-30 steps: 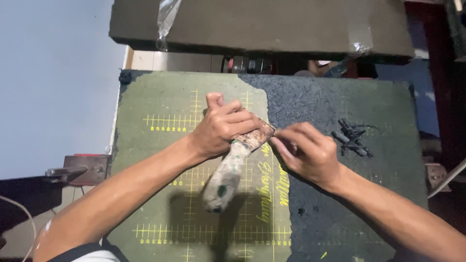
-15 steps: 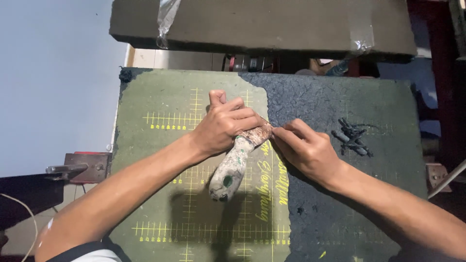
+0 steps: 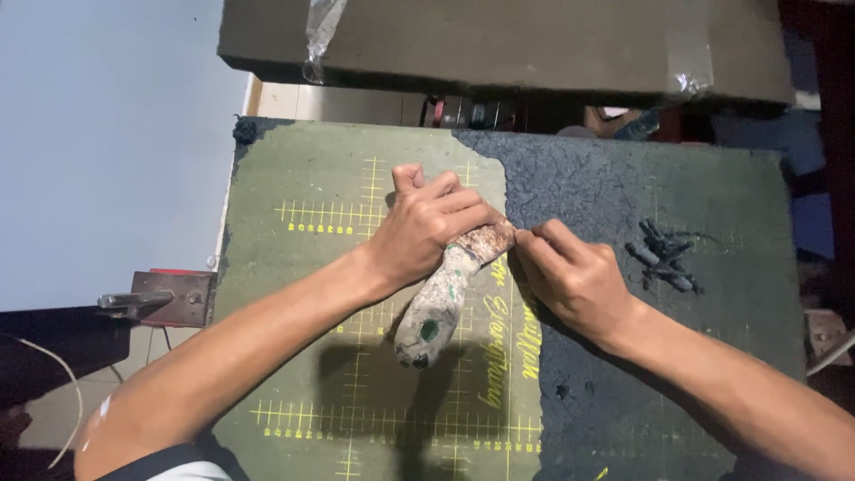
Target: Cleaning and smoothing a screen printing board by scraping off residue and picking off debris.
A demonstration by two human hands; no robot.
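On worn green cutting mat (image 3: 294, 258), both hands.

A pale blue wall (image 3: 107, 134) stands left of the worn workbench (image 3: 712, 205).

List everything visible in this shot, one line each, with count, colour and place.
cutting mat: one, worn green with yellow grid lines, covering the work surface.
scraper tool: one, pale paint-caked handle with a rusty blade, at mat centre.
dark scraps: a small pile, black, on the mat's right side.
foam block: one, dark grey, along the top edge.
metal bracket: one, rusty brown, left of the mat.
wall: one, pale blue, at left.
left hand: one, wrapped around the scraper near the blade.
right hand: one, fingertips at the blade's tip.
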